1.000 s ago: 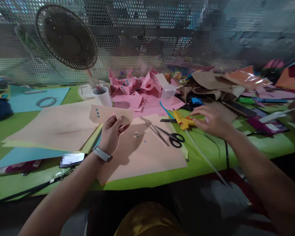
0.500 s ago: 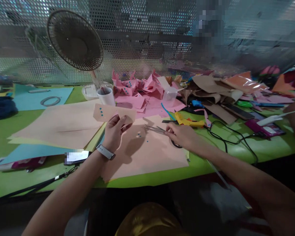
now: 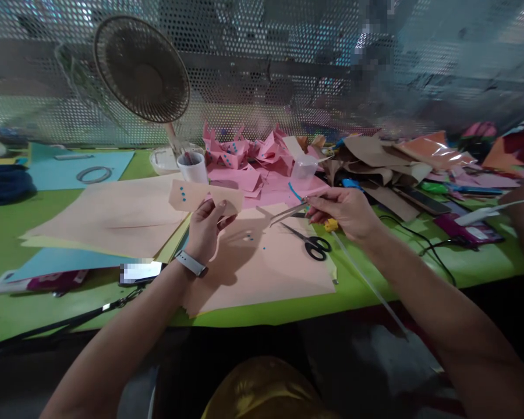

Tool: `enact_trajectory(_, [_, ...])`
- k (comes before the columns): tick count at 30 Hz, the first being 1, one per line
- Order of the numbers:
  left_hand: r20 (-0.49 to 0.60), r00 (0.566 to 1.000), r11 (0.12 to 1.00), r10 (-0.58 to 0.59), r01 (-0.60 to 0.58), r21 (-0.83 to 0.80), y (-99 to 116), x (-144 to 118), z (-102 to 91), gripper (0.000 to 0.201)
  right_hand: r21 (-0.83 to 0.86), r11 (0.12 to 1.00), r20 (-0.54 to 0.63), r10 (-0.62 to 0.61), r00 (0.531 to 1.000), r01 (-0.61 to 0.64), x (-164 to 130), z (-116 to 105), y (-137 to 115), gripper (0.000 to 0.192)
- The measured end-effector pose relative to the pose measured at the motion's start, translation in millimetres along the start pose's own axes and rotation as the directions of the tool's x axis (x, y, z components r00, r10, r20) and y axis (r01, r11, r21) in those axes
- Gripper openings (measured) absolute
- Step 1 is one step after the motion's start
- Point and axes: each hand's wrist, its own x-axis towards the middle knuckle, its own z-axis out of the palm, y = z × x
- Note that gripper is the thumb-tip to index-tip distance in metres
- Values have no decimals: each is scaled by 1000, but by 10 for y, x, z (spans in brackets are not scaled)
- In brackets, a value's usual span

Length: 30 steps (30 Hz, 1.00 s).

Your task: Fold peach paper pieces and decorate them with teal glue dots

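Over the green table [image 3: 375,273], head view:
Left hand [image 3: 206,224]: raised above the peach sheet [image 3: 262,262], fingers pinched on the lower edge of a peach paper piece [image 3: 201,196]; a pale watch band sits on its wrist.
Paper piece: held up off the peach sheet, folded, with small blue dots near its left end.
Right hand [image 3: 347,210]: lifted to the right of the paper piece, thumb and fingers clamped on the back end of metal tweezers [image 3: 288,212].
Tweezers: tips point left and down toward the peach sheet, clear of it and apart from the paper piece; whether the tips hold anything cannot be told.
Peach sheet: lies flat on the table under both hands, with a few loose blue dots [image 3: 250,237] on it.
Scissors [image 3: 312,244]: black-handled, lying on the right part of the peach sheet, just below the right hand.
Glue gun [image 3: 330,224]: yellow, mostly hidden behind the right hand, right of the peach sheet.
White cup [image 3: 193,167]: just beyond the peach sheet, behind the paper piece.
Pink folded papers [image 3: 253,163]: heaped beyond the peach sheet, right of the cup.
Fan [image 3: 142,68]: stands behind the cup.
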Motion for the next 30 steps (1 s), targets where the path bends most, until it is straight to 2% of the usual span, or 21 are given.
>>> enact_trajectory(7, [8, 1000, 1000, -17, 17, 0, -16, 11, -12, 32, -168, 976, 59, -129, 990, 137, 114, 241, 119, 39])
enact_trajectory(11, [11, 1000, 1000, -17, 17, -10, -24, 5, -15, 30, -459, 852, 91, -236, 967, 251, 153, 374, 233, 32])
enact_trajectory(14, [16, 1000, 1000, -21, 21, -3, -30, -2, -13, 28, -525, 804, 134, -246, 960, 280, 146, 440, 318, 29])
enact_trajectory(16, [22, 999, 1000, -25, 25, 2, -33, -5, -11, 28, -459, 854, 112, -216, 970, 243, 123, 488, 361, 34])
enact_trajectory(19, [31, 999, 999, -32, 32, 2, -38, -6, -9, 29, -234, 953, 79, -177, 981, 191, 77, 593, 435, 40])
enact_trajectory(21, [27, 999, 1000, -28, 29, -4, -41, -3, -9, 29, -96, 983, 86, -149, 985, 157, 51, 673, 516, 41])
enact_trajectory(24, [13, 1000, 1000, -28, 28, -13, -48, 5, -12, 29, 15, 991, 82, -133, 988, 132, 27, 753, 666, 42])
enact_trajectory(27, [14, 999, 999, -37, 37, -17, -62, 18, -19, 30, 32, 983, 49, -183, 982, 181, 17, 774, 769, 40])
enact_trajectory(30, [18, 999, 999, -37, 37, -17, -79, 33, -28, 29, 49, 979, 74, -203, 976, 200, 2, 788, 794, 38])
